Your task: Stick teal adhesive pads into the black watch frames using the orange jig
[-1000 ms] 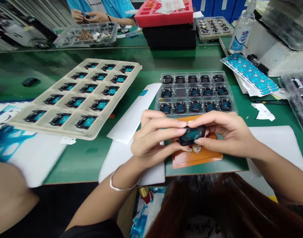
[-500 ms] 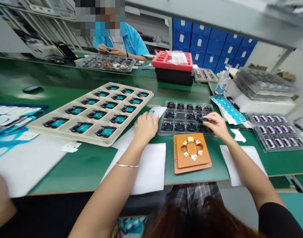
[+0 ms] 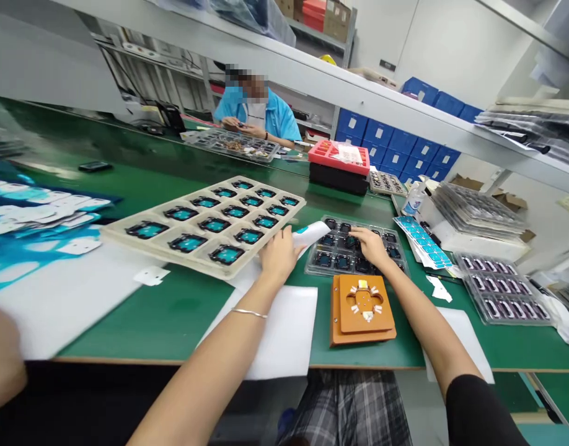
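My left hand [image 3: 279,255] is closed on a white sheet [image 3: 318,231] with a teal patch, beside the near right edge of a cream tray [image 3: 210,267]. That tray's compartments hold black frames with teal centres. Over a clear plastic tray [image 3: 307,269] of black square housings, my right hand [image 3: 372,246] reaches down with its fingers together on a black housing [image 3: 349,243] in the middle row. The fingertips partly cover it. In front of the clear tray sits an orange fixture block [image 3: 364,303] with a shaped recess and small white pads.
White foam sheets [image 3: 289,328] lie at the front edge. Blue-and-white film scraps [image 3: 43,214] pile up at left. On the right are a teal sticker sheet [image 3: 421,240] and a tray of purplish parts [image 3: 502,288]. A co-worker [image 3: 259,118] sits across, behind a red bin [image 3: 339,155].
My right hand has moved left across the clear tray, from a right-hand column to the middle-row compartment that looked bare. My left hand keeps the sheet, which now curls up more. The view has shifted.
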The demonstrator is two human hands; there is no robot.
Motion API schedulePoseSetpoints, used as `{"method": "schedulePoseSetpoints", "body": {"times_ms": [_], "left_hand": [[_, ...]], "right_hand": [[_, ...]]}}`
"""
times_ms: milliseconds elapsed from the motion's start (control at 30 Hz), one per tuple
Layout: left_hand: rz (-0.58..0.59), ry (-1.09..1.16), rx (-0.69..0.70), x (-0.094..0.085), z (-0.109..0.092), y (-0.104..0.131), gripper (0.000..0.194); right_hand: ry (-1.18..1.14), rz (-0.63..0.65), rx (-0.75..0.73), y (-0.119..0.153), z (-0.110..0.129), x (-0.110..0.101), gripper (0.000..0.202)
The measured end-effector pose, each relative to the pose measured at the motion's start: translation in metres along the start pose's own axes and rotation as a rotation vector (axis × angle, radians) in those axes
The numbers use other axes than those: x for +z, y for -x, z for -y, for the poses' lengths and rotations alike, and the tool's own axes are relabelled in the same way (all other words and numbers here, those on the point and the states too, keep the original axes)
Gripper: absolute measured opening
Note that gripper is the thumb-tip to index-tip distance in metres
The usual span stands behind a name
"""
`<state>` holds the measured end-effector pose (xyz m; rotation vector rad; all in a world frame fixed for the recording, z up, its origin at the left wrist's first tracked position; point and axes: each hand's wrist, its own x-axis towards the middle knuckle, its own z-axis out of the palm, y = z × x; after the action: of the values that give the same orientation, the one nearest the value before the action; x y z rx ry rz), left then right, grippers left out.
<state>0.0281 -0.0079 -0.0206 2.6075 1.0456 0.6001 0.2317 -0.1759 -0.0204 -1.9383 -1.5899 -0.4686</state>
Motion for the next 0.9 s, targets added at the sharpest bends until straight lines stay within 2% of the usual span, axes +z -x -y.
{"method": "schedulePoseSetpoints", "body": {"times_ms": [100,200,300,400,567,667,733,800,900], "left_hand": [[-0.059,0.002,0.082,-0.003,-0.007,0.005,0.047],[-0.101,0.005,0.182,-0.005,-0.014,0.012,0.040],[-0.128,0.000,0.273,-0.007,-0.019,0.019,0.034],[-0.145,-0.003,0.328,-0.007,-0.021,0.023,0.033],[-0.131,0.000,0.377,-0.008,-0.025,0.023,0.025],[-0.111,-0.033,0.408,-0.019,-0.037,0.033,0.024],[-0.096,-0.074,0.436,-0.030,-0.049,0.045,0.022],[-0.070,-0.114,0.468,-0.043,-0.058,0.056,0.017],[-0.021,-0.142,0.500,-0.070,-0.056,0.076,0.037]], "right_hand": [[0.041,-0.083,-0.035,0.012,0.010,-0.013,0.032],[0.065,-0.137,-0.099,0.015,0.031,-0.025,0.027],[0.089,-0.147,-0.189,0.013,0.060,-0.032,0.024],[0.143,-0.136,-0.297,0.014,0.083,-0.037,0.035],[0.192,-0.198,-0.396,0.019,0.096,-0.046,0.037],[0.206,-0.150,-0.484,0.023,0.100,-0.046,0.042],[0.089,-0.118,-0.460,0.028,0.103,-0.045,0.040],[-0.129,-0.111,-0.358,0.032,0.104,-0.047,0.034],[-0.486,-0.118,0.014,0.037,0.098,-0.060,0.026]]}}
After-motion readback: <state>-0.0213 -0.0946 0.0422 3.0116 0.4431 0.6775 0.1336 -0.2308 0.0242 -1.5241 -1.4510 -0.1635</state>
